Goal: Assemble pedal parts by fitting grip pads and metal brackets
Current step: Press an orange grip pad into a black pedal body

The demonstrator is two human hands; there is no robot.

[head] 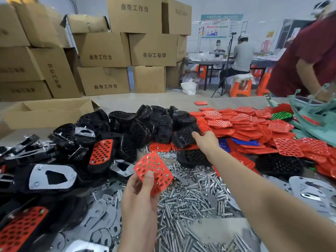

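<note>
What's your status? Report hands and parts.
Left hand pinches red grip pad. Right hand open, fingertips at black pedal body. Nothing blocking it.

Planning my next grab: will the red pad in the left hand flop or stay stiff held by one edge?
Probably bendy: the red pad looks curved in the left hand. Likely light: thin, full of holes. Holes should aid grip.

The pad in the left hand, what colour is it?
The pad is red with rows of holes, seen clearly in the head view.
</note>
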